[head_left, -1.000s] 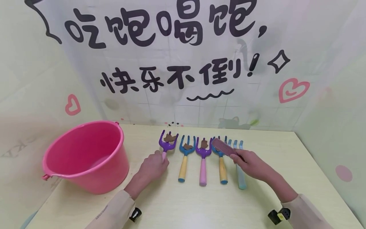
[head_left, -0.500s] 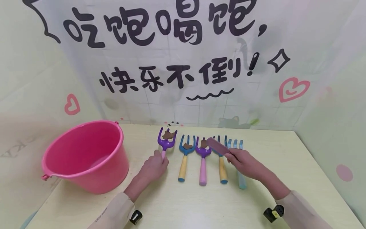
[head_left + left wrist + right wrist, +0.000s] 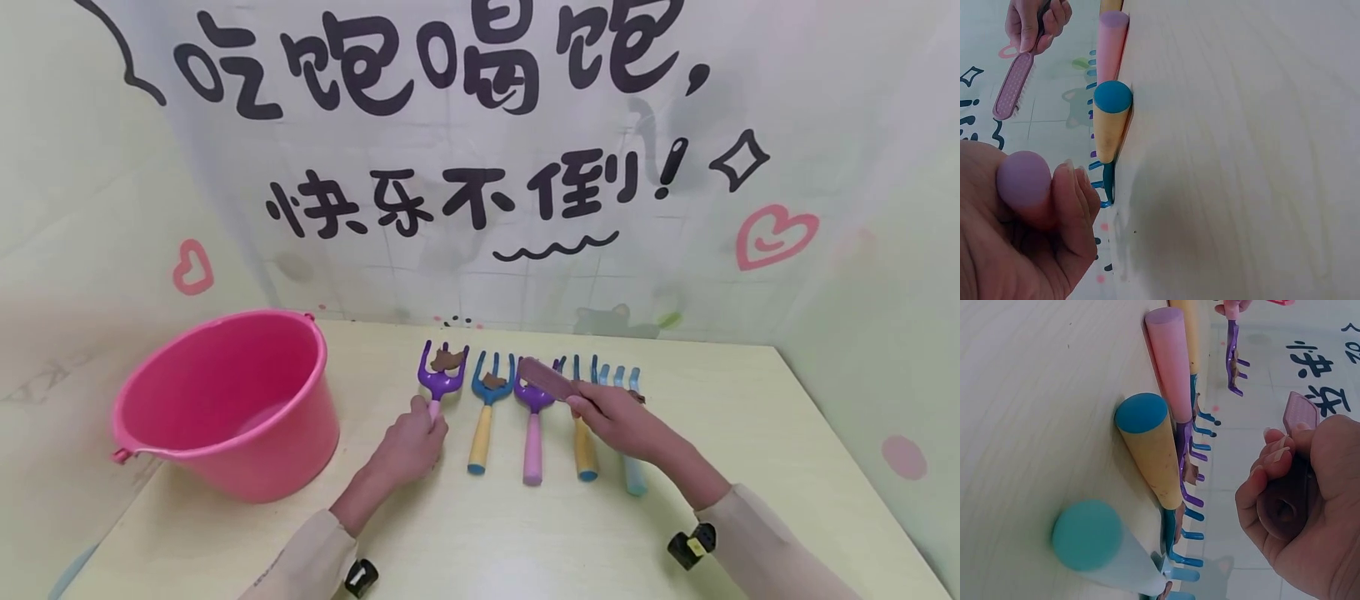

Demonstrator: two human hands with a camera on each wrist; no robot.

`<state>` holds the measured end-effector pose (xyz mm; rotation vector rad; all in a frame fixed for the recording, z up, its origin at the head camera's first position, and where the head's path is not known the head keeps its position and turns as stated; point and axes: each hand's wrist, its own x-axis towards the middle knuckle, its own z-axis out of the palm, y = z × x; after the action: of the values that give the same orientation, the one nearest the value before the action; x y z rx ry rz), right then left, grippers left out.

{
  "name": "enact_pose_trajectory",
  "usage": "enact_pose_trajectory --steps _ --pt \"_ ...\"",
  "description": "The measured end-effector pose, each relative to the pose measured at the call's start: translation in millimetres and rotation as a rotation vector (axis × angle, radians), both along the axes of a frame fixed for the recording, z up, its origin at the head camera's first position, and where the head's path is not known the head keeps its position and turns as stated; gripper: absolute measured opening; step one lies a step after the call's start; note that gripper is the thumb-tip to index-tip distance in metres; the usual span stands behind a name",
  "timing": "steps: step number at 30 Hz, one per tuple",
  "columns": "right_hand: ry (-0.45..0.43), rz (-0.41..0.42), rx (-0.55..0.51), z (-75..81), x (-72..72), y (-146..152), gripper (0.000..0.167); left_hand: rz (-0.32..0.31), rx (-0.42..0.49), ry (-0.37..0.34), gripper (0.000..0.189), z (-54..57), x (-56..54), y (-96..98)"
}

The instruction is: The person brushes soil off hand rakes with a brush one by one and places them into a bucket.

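My left hand point(image 3: 408, 442) grips the pink handle point(image 3: 1024, 181) of a purple garden hand fork point(image 3: 441, 382), held above the table with its tines pointing away. A ragged brown piece point(image 3: 447, 360) sits at its tines. My right hand point(image 3: 618, 417) holds a pinkish brush point(image 3: 547, 379) by its dark handle point(image 3: 1285, 503); white bristles show on its underside in the left wrist view. The brush head hangs over another purple fork point(image 3: 532, 450), partly hiding it. Beside that lie a blue fork point(image 3: 480, 446) with a brown piece and a second blue fork point(image 3: 587, 458).
A pink bucket point(image 3: 225, 467) stands on the table point(image 3: 465, 542) at the left. A light blue rake point(image 3: 635, 477) lies at the row's right end, partly behind my right hand. A printed wall sheet point(image 3: 450, 292) stands behind the table.
My right hand has carried the brush leftward, from over the right blue fork to over the lying purple fork. My left hand and its fork have stayed nearly in place.
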<state>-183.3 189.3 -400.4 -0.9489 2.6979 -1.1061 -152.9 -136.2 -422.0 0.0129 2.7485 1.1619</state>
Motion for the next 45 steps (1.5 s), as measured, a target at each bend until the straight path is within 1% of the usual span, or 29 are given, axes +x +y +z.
enact_pose_trajectory --steps 4,8,13,16,19,23,25,28,30,32,39,45 --pt "-0.006 -0.014 0.006 0.1 -0.1 -4 0.023 -0.008 0.020 0.007 0.030 -2.2 -0.1 0.9" --pt "-0.018 -0.009 -0.004 0.9 0.3 -6 0.022 -0.008 0.036 0.016 0.031 -1.6 0.1 2.0" --pt "-0.042 0.057 -0.011 1.3 -3.0 -11 0.019 -0.004 0.094 0.008 0.031 -1.7 -0.4 2.8" --pt "-0.041 0.107 0.006 1.9 -8.6 -14 0.017 0.001 0.117 0.012 0.037 -3.0 -1.3 2.7" --pt "-0.023 0.143 0.027 4.3 -16.0 -18 0.016 0.006 0.124 0.044 0.042 -3.7 -2.5 2.4" --pt "-0.021 0.154 0.038 10.0 -26.4 -27 0.018 0.020 0.118 0.078 0.045 -3.1 -4.0 2.4" --pt "-0.018 0.139 0.045 12.8 -31.0 -35 0.021 0.023 0.119 0.085 0.045 -3.2 -4.3 2.3" --pt "-0.008 0.105 0.074 15.3 -38.2 -49 0.031 0.020 0.145 0.088 0.045 -5.0 -4.1 1.4" --pt "-0.001 0.090 0.119 16.9 -42.3 -60 0.038 0.015 0.163 0.090 0.043 -6.4 -3.8 0.9" --pt "0.011 0.086 0.155 17.7 -46.7 -72 0.042 0.011 0.190 0.090 0.040 -8.0 -3.5 0.5" --pt "0.093 0.127 0.263 18.7 -60.3 -105 0.042 -0.015 0.282 0.104 0.021 -12.8 -1.6 1.5" --pt "0.131 0.129 0.334 16.8 -69.7 -119 0.044 -0.019 0.313 0.146 0.019 -12.4 2.3 2.5"
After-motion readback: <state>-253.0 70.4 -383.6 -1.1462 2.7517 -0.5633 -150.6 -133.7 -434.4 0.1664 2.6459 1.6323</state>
